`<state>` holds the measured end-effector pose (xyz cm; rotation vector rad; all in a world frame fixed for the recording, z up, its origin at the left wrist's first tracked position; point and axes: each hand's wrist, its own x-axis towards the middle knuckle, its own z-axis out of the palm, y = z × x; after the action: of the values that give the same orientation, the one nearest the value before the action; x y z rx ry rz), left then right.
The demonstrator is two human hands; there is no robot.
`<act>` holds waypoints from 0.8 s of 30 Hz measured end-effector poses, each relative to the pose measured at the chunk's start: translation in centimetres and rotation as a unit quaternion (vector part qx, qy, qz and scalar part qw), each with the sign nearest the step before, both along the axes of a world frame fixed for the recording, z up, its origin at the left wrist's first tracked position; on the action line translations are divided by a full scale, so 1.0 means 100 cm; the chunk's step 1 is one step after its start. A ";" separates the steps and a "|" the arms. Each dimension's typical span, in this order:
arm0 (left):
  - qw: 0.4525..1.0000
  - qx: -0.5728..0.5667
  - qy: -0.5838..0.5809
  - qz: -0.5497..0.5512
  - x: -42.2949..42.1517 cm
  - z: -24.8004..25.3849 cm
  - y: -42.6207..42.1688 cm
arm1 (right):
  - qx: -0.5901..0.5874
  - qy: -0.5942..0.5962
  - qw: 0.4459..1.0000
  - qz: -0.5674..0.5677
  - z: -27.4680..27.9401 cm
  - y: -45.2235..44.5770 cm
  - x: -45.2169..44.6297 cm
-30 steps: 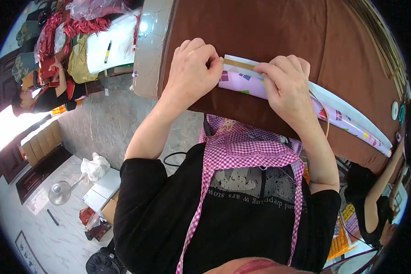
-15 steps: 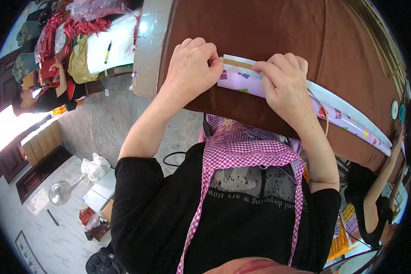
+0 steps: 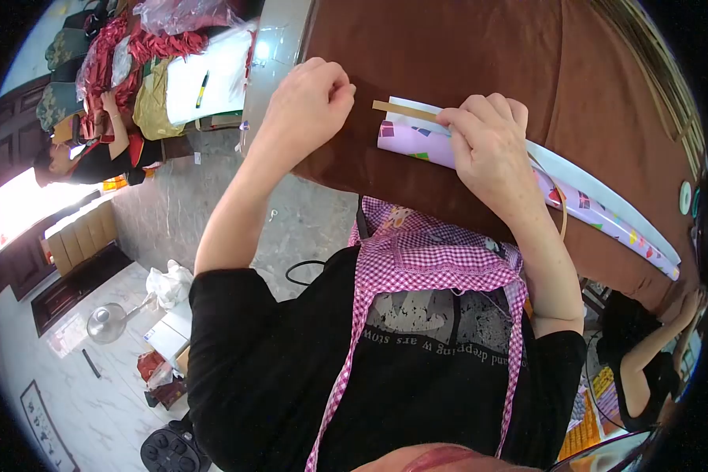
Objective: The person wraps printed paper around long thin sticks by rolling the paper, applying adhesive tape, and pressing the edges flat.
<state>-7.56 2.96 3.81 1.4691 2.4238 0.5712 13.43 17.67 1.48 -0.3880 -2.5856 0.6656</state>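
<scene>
Loosely fisted, the left hand [image 3: 313, 101] is left of the strip [image 3: 401, 109], any contents hidden; the half-curled right hand [image 3: 492, 141] holds the strip against the roll [image 3: 418, 146], along the near edge of the table [image 3: 448, 55].

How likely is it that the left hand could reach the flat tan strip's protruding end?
Probably yes: the left hand looks close to the flat tan strip, which juts toward it, with only smooth brown cloth visible between.
</scene>
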 end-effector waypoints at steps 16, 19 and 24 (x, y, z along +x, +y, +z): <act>0.973 0.056 0.134 -0.177 0.061 0.003 0.001 | 0.001 0.013 1.000 0.004 -0.006 -0.001 0.001; 0.970 0.057 0.131 -0.195 0.068 0.001 0.006 | 0.008 0.017 1.000 0.003 -0.007 -0.002 0.001; 0.978 0.056 0.090 -0.181 0.073 -0.010 0.006 | 0.014 -0.003 1.000 -0.003 -0.006 -0.001 0.003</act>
<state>-0.31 3.59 2.77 2.0289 2.1945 0.5181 13.78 17.58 0.90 -0.3887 -2.5964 0.6258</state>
